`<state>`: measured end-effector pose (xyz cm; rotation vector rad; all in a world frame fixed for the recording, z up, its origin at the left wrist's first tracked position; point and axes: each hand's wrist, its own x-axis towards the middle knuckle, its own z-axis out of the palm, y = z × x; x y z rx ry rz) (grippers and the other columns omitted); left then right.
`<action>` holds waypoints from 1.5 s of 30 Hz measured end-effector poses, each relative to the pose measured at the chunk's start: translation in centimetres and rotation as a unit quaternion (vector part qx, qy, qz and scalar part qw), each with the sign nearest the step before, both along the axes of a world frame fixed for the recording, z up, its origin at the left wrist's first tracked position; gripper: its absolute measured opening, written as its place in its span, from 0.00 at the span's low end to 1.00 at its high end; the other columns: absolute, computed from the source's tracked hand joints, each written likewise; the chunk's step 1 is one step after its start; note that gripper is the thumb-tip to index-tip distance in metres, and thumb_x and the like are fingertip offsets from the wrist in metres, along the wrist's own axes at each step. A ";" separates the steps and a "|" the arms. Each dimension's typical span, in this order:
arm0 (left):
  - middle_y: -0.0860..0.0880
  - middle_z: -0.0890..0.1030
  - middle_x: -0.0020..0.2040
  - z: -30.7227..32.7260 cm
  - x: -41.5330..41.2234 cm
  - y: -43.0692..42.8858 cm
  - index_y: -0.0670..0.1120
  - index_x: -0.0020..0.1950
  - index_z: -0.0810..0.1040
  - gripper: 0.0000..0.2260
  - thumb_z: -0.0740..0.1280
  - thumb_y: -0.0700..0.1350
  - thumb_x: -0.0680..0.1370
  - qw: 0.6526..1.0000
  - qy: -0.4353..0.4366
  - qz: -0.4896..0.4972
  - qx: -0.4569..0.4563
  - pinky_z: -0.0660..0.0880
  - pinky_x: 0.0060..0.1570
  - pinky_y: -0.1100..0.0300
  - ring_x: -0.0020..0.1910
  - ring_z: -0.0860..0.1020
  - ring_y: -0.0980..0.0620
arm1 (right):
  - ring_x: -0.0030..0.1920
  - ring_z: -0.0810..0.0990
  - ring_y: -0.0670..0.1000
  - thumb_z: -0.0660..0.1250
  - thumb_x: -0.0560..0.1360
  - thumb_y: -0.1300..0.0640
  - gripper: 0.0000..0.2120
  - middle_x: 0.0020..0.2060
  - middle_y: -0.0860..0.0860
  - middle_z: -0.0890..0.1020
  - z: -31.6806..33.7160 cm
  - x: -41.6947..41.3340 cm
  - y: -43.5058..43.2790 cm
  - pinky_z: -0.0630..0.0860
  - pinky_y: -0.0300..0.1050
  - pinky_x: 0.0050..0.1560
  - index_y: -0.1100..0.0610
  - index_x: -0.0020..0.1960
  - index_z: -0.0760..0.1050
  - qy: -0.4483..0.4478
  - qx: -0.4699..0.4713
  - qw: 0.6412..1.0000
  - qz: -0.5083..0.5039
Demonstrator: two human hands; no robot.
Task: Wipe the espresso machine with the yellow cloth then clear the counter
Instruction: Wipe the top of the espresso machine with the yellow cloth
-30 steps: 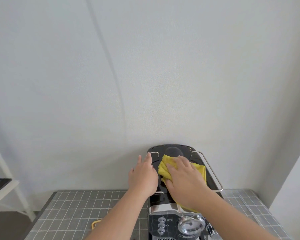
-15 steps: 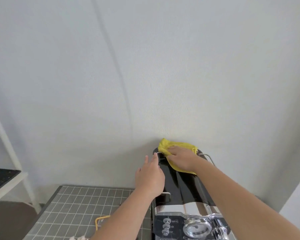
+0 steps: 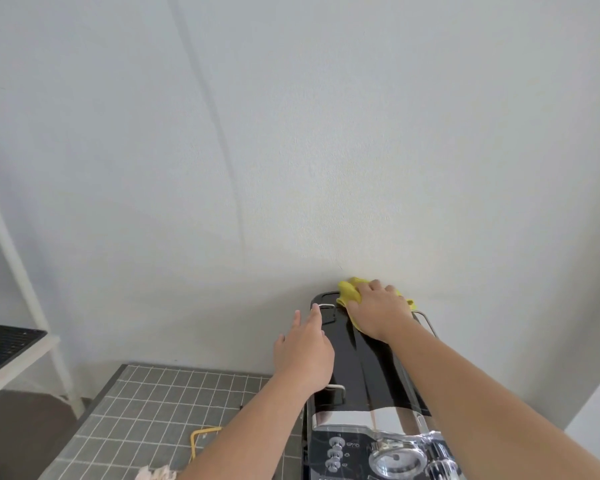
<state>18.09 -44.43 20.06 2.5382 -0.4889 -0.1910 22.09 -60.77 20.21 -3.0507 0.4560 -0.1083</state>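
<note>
Leftward, beside the grey tiled counter point(image 3: 146, 410): left hand point(image 3: 303, 351) flat on the glossy black top of the espresso machine point(image 3: 361, 368), fingers straight and spread, holding nothing. Farther right, at the machine's back edge by the wall: yellow cloth point(image 3: 349, 291) pressed under right hand point(image 3: 378, 313), fingers extended over it, bunched folds poking past the fingertips.

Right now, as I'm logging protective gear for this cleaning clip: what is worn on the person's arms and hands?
Nothing that shows. The left forearm and right forearm are bare to the frame's edge, with no sleeve or cuff in view. The left hand and right hand have no gloves, and no ring, watch or bracelet is visible on either.
</note>
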 end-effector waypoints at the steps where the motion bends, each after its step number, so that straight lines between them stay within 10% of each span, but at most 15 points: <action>1: 0.47 0.55 0.79 0.0 0.0 0.0 0.50 0.79 0.47 0.23 0.47 0.43 0.84 1.000 0.001 0.000 -0.001 0.59 0.72 0.48 0.77 0.57 0.46 | 0.64 0.67 0.60 0.49 0.77 0.46 0.24 0.66 0.56 0.68 0.2 0.1 0.3 0.67 0.55 0.61 0.55 0.69 0.62 0.011 -0.018 0.999 -0.036; 7: 0.45 0.52 0.79 -0.1 0.2 0.2 0.50 0.79 0.46 0.24 0.48 0.43 0.83 1.000 0.002 -0.003 -0.005 0.59 0.72 0.48 0.77 0.56 0.46 | 0.70 0.63 0.52 0.53 0.76 0.57 0.23 0.71 0.46 0.66 0.6 1.5 2.5 0.56 0.53 0.69 0.45 0.70 0.65 0.028 0.072 0.986 0.151; 17: 0.46 0.56 0.78 0.1 -0.3 0.3 0.50 0.79 0.47 0.23 0.47 0.43 0.84 1.000 0.008 -0.004 -0.023 0.59 0.72 0.48 0.76 0.58 0.45 | 0.60 0.70 0.59 0.49 0.77 0.52 0.20 0.60 0.56 0.71 1.1 -0.7 -2.6 0.68 0.51 0.53 0.58 0.66 0.65 0.005 0.022 0.992 -0.127; 21: 0.46 0.57 0.78 0.0 -0.2 0.3 0.50 0.79 0.46 0.23 0.47 0.42 0.83 1.000 0.009 -0.003 -0.026 0.60 0.71 0.49 0.77 0.57 0.45 | 0.59 0.69 0.59 0.50 0.77 0.56 0.16 0.60 0.56 0.71 0.5 -0.6 -2.4 0.67 0.53 0.55 0.56 0.62 0.66 -0.017 0.004 0.997 -0.075; 32: 0.45 0.52 0.79 -0.4 0.2 0.1 0.52 0.79 0.46 0.24 0.47 0.44 0.83 1.000 0.006 0.004 -0.020 0.60 0.71 0.49 0.77 0.56 0.46 | 0.66 0.68 0.53 0.52 0.77 0.54 0.19 0.66 0.51 0.73 1.6 1.6 1.6 0.63 0.50 0.67 0.53 0.66 0.70 0.016 0.269 0.961 0.068; 45: 0.45 0.54 0.79 -0.3 0.1 0.2 0.50 0.79 0.47 0.23 0.47 0.44 0.83 0.999 0.009 0.002 -0.035 0.59 0.72 0.47 0.77 0.55 0.46 | 0.53 0.71 0.55 0.54 0.76 0.57 0.16 0.53 0.52 0.76 -0.3 -1.8 1.3 0.66 0.48 0.50 0.52 0.60 0.74 -0.121 -0.007 0.989 0.084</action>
